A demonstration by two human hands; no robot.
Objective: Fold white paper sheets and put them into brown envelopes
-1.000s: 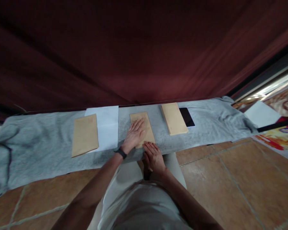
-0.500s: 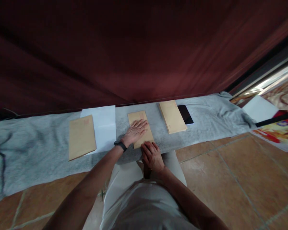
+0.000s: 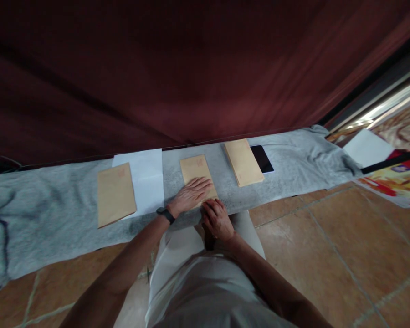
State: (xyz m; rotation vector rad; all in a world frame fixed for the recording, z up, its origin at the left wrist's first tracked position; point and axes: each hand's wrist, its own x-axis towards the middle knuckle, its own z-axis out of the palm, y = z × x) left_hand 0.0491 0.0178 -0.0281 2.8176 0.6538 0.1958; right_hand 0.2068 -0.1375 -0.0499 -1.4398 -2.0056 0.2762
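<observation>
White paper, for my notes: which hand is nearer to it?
Left: the left hand lies on the middle envelope, right of the white paper; the right hand is farther right, at that envelope's near edge.

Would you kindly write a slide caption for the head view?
Left hand flat on a brown envelope, right hand at its near end, white paper and an envelope stack alongside.

Left hand (image 3: 193,192) flat on middle envelope (image 3: 195,167) — right hand (image 3: 219,220) at near edge — envelope stack (image 3: 245,162), dark-screened device (image 3: 263,159) rightward.
</observation>
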